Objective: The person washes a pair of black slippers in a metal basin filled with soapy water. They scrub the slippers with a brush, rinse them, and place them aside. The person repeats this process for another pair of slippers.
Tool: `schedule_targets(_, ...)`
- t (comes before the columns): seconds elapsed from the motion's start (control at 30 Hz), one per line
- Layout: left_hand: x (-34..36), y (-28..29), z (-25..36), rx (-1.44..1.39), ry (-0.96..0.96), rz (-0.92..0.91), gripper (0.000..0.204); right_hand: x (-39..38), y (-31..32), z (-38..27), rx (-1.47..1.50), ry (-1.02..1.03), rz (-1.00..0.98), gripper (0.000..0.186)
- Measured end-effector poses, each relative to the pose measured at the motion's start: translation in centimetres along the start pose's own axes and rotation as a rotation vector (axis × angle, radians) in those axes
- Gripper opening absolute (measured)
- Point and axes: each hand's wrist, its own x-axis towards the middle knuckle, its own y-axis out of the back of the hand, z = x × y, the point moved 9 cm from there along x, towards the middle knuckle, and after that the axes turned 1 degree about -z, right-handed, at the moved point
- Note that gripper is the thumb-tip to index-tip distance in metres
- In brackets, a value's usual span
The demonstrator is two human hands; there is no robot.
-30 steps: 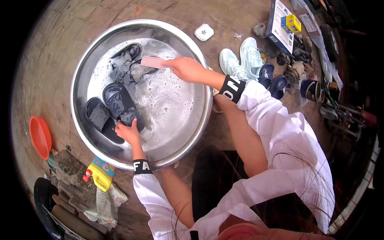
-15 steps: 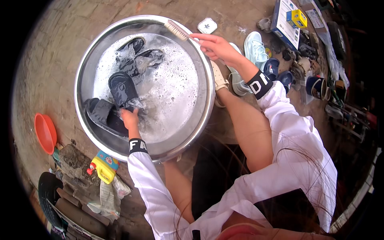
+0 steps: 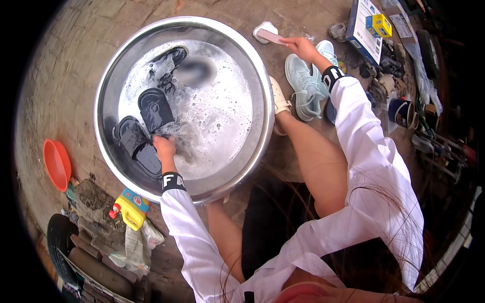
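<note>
A large metal basin (image 3: 102, 86) of sudsy water stands before me. Down in it, my left hand (image 3: 164, 147) grips a dark slipper (image 3: 153, 107) by its near end. Beside that hand, at the basin's left side, another dark slipper (image 3: 135, 139) lies partly in the water. Farther back, dark footwear (image 3: 174, 56) pokes through the suds, and a dark patch next to it is too blurred to make out. Beyond the rim, my right hand (image 3: 304, 50) is closed on a scrub brush (image 3: 271, 36), its head over a small white dish (image 3: 260, 29) on the ground.
Light blue sneakers (image 3: 304, 83) stand on the right, near my foot in a cream shoe (image 3: 279, 98). An orange bowl (image 3: 56, 164) and a yellow jug (image 3: 133, 211) are at left. A blue and white box (image 3: 359, 31) carries a small yellow box (image 3: 379, 25) at far right.
My right hand has carried the brush away from the basin's rim, right, to the white dish, turning its bristles downward. The left slipper has shifted slightly; my left hand keeps its grip.
</note>
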Motion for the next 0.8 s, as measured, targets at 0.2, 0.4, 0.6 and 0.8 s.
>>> schedule_targets(0.2, 0.9, -0.5, -0.3, 0.011, -0.084, 0.025, 0.081, 1.7, 1.5, -3.0, -0.381, 0.133, -0.051, 0.031)
schedule_targets(0.4, 2.0, -1.2, -1.3, 0.039, -0.087, 0.017, 0.080, 1.8, 0.9, -4.2, -0.534, -0.038, -0.094, 0.029)
schedule_targets(0.6, 0.6, -0.7, 0.1, -0.019, -0.038, -0.018, 0.083, 1.6, -0.9, -3.8, -0.487, -0.220, -0.044, 0.029)
schedule_targets(0.8, 0.9, -0.7, -0.2, 0.012, -0.045, 0.022, 0.083, 2.7, -2.0, -1.0, -0.207, -0.198, 0.072, 0.030)
